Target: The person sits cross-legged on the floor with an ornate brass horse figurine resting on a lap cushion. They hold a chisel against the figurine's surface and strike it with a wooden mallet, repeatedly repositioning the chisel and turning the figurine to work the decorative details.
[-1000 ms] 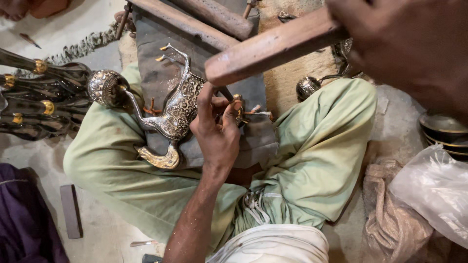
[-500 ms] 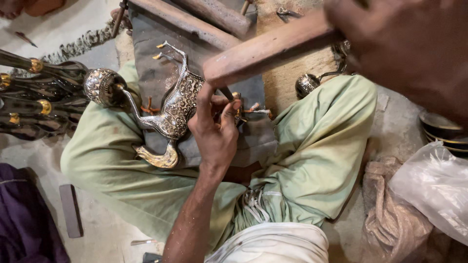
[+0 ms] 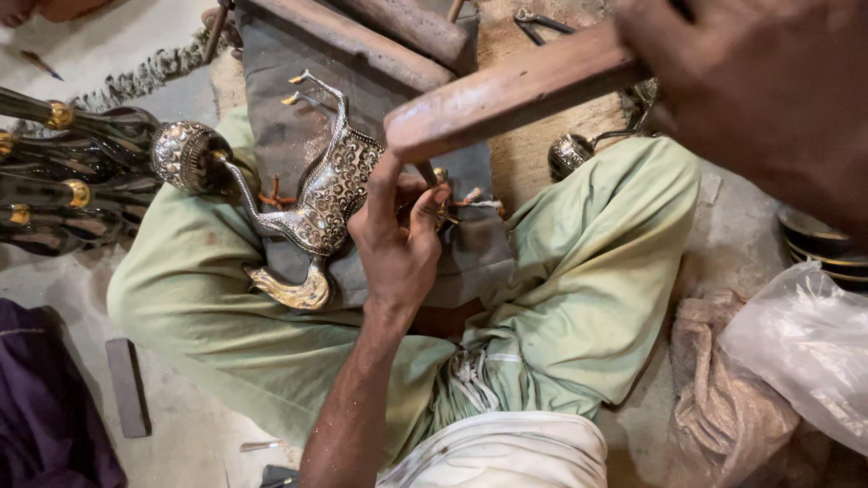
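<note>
Metal camel figurine (image 3: pixel 330 190), legs up-left

A floor-level metalworking workshop for ornamental craft. The worker sits cross-legged on a dusty concrete floor (image 3: pixel 185 434), with a grey work cloth (image 3: pixel 280 72) spread over the lap in place of a table. On it lies an engraved metal animal figure (image 3: pixel 321 194) with a gilded foot. A wooden mallet (image 3: pixel 511 90) is raised above it. Dark vessels with brass collars (image 3: pixel 63 172) lie ranked at one side, stacked metal bowls (image 3: pixel 818 248) at the other. Heavy wooden beams (image 3: pixel 380 32), pliers (image 3: pixel 542 23) on a sack-covered block, a small ornamented metal ball (image 3: pixel 570 154), rags and a plastic bag (image 3: pixel 800 352) complete the setting.
</note>
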{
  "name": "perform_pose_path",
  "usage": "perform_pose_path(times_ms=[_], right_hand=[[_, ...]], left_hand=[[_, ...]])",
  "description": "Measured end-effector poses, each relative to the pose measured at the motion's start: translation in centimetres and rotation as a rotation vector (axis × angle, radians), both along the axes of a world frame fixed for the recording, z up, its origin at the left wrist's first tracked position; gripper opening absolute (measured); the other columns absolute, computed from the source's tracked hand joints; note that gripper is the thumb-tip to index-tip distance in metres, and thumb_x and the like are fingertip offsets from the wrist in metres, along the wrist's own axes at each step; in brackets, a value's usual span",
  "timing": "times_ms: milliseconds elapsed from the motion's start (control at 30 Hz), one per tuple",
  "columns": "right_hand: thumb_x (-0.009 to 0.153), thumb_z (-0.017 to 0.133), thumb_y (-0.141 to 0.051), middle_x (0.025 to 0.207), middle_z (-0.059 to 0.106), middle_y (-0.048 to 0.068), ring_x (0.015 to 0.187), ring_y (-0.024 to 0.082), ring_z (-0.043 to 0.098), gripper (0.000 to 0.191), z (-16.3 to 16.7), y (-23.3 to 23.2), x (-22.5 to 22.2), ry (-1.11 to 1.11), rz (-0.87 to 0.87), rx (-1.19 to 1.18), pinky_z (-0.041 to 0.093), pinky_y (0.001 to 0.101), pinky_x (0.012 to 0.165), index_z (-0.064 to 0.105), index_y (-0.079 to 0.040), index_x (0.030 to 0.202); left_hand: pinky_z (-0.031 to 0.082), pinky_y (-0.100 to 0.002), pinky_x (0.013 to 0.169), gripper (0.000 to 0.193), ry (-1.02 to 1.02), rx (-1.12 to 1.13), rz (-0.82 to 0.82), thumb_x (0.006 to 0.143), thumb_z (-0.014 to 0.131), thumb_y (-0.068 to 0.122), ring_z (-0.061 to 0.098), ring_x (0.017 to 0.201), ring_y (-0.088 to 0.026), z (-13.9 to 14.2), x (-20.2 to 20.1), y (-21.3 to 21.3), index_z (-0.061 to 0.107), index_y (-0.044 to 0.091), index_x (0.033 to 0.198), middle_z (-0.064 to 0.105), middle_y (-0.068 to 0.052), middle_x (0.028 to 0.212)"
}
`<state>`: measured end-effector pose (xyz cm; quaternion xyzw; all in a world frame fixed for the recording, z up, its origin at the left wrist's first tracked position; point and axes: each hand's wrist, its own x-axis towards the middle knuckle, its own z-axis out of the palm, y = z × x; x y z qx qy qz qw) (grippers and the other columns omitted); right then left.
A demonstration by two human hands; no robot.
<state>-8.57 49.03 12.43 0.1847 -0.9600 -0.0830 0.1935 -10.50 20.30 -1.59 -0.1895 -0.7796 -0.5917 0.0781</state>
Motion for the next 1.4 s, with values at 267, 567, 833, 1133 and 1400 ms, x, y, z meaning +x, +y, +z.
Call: perform_pose_path(times_ms=[267,567,833,1133,1400], right_hand=[[0.082,0.085,-0.016,0.094,0.069,0.014,0.080,0.030,0.069,0.031,-0.2,-0.1,0.4,-0.072,-0.048,-0.045,0.055,0.0418,0.073,0.070,-0.006,0.108],[0.084,0.085,-0.017,0.093,0.071,0.013,0.082,0.028,0.072,0.035,-0.8,0.3,0.9,-0.003,-0.064,-0.041,0.057,0.0381,0.073,0.068,-0.005,0.111],[0.085,0.086,-0.014,0.088,0.065,0.018,0.076,0.034,0.066,0.034,-1.5,0.9,1.0,-0.110,-0.075,-0.148,0.054,0.0454,0.071,0.063,-0.003,0.107],[0.084,0.089,-0.019,0.099,0.067,0.016,0.083,0.033,0.068,0.044,-0.8,-0.2,1.4,-0.006,-0.037,0.005,0.054,0.0442,0.076,0.064,-0.001,0.114],[0.084,0.081,-0.008,0.105,0.067,0.015,0.090,0.033,0.069,0.037,-1.8,0.4,1.4,-0.132,-0.121,-0.157,0.055,0.0435,0.080,0.065,-0.005,0.117]], left_hand=[[0.063,-0.028,0.085,0.062,0.035,0.024,-0.047,0.099,0.059,-0.016,0.075,0.093,-0.012,-0.1,-0.2,-0.3,0.045,0.010,0.153,0.073,-0.009,0.096],[0.062,-0.026,0.081,0.059,0.030,-0.012,-0.063,0.098,0.061,-0.015,0.076,0.090,-0.013,0.1,-0.4,-0.5,0.046,0.010,0.149,0.073,-0.009,0.094],[0.063,-0.028,0.082,0.058,0.038,0.002,-0.116,0.095,0.057,-0.017,0.076,0.092,-0.015,0.7,-0.6,-0.7,0.047,0.009,0.145,0.073,-0.014,0.107],[0.063,-0.028,0.086,0.063,-0.018,0.006,-0.153,0.095,0.054,-0.019,0.077,0.095,-0.015,0.4,-0.9,-1.2,0.048,0.011,0.151,0.075,-0.010,0.101],[0.064,-0.026,0.084,0.067,-0.020,-0.007,-0.188,0.094,0.051,-0.021,0.078,0.097,-0.014,0.6,-1.2,-1.5,0.047,0.013,0.152,0.074,-0.011,0.103]])
